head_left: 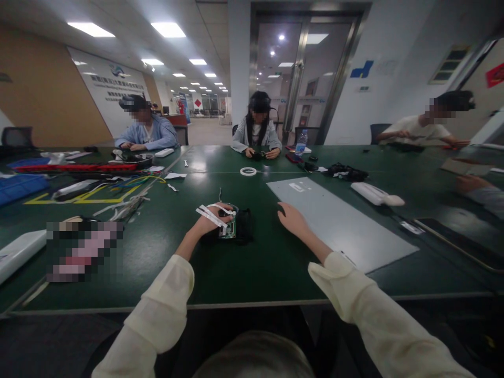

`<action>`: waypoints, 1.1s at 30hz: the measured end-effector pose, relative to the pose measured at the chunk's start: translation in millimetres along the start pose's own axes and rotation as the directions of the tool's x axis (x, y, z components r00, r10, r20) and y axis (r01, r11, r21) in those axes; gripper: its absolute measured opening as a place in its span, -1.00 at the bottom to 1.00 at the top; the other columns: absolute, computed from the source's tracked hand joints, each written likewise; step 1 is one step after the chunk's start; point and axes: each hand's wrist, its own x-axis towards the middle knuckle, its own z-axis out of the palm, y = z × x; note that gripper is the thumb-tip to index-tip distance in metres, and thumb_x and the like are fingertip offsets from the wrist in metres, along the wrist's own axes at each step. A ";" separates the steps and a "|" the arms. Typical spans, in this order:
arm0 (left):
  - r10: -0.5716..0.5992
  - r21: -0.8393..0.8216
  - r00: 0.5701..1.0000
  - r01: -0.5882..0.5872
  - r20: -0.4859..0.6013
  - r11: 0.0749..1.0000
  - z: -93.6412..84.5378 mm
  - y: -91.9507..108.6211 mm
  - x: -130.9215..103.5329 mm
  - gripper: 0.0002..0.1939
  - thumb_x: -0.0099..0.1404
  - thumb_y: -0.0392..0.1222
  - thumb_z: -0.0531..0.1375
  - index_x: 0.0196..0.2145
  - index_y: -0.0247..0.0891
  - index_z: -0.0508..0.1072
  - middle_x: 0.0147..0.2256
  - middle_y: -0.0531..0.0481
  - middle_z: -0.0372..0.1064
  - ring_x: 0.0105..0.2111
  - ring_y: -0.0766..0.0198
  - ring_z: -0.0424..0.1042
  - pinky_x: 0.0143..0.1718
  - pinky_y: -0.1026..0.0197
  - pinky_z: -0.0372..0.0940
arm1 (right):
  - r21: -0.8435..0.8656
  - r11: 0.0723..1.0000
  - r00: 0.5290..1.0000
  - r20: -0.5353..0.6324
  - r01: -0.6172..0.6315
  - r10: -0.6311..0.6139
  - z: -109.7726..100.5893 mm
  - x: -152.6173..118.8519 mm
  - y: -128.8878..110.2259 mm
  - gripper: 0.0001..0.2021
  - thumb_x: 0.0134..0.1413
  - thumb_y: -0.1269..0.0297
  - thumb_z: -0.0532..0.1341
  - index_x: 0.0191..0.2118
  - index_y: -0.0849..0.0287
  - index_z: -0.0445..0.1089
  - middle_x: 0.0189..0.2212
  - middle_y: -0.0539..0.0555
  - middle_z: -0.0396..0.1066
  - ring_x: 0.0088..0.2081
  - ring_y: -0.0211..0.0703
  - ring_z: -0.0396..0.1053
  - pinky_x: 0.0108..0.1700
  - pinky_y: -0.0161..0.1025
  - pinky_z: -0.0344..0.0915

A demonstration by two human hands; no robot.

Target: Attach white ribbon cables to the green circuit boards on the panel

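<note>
My left hand point(208, 219) grips the left side of a black device with an exposed green circuit board point(227, 230), which lies on the table in front of me. Thin white strips point(210, 215) lie across the back of this hand; they look like pieces of tape. A thin wire stands up just behind the device. To the right, my right hand point(295, 221) is apart from the device, over the left edge of a light grey sheet point(338, 231). Its fingers are partly extended and nothing shows in them.
A roll of white tape point(248, 171) lies beyond the device on the green table point(271, 283). Cables, a red strip point(79, 168) and blue trays point(23, 189) occupy the left. A white handheld object point(372, 194) and a bottle point(301, 143) are on the right. Several people sit around.
</note>
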 end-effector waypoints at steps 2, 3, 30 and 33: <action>0.007 0.027 0.999 -0.006 -0.049 1.000 -6.1 3.4 0.7 -0.62 0.10 -0.06 0.20 -0.15 -0.32 0.44 -0.13 -0.15 0.40 -0.14 0.16 0.39 -0.04 0.08 0.28 | 0.054 0.995 0.996 0.016 0.082 -0.083 -1.1 -12.1 -12.7 -0.56 0.17 0.27 -0.04 0.15 0.29 0.14 0.11 0.20 0.18 0.12 -0.12 0.14 0.17 -0.14 0.03; 0.011 0.036 0.997 -0.009 -0.071 0.999 -10.2 5.8 1.1 -0.61 0.11 -0.06 0.19 -0.14 -0.32 0.44 -0.13 -0.14 0.40 -0.14 0.16 0.39 -0.04 0.08 0.28 | 0.083 0.989 0.992 0.022 0.120 -0.122 -2.5 -18.9 -19.0 -0.56 0.18 0.27 -0.04 0.15 0.28 0.14 0.11 0.19 0.19 0.12 -0.13 0.14 0.17 -0.14 0.03; -0.002 0.052 1.000 0.001 0.018 0.999 39.3 44.7 34.8 -0.66 0.11 -0.14 0.20 -0.15 -0.31 0.43 -0.19 -0.11 0.44 -0.22 0.18 0.42 -0.14 0.18 0.32 | 0.506 0.540 0.539 0.165 0.673 -0.826 -33.6 -106.7 -96.2 -0.56 0.12 0.33 0.03 0.13 0.23 0.19 0.10 0.17 0.22 0.12 -0.17 0.16 0.14 -0.17 0.08; 0.011 0.068 0.999 -0.014 0.045 0.998 53.9 37.9 34.8 -0.66 0.11 -0.14 0.20 -0.15 -0.31 0.42 -0.17 -0.12 0.43 -0.18 0.16 0.41 -0.08 0.15 0.30 | 0.498 0.523 0.519 0.162 0.691 -0.839 -31.4 -107.0 -96.4 -0.54 0.10 0.34 0.04 0.15 0.24 0.17 0.11 0.17 0.21 0.13 -0.17 0.14 0.15 -0.19 0.07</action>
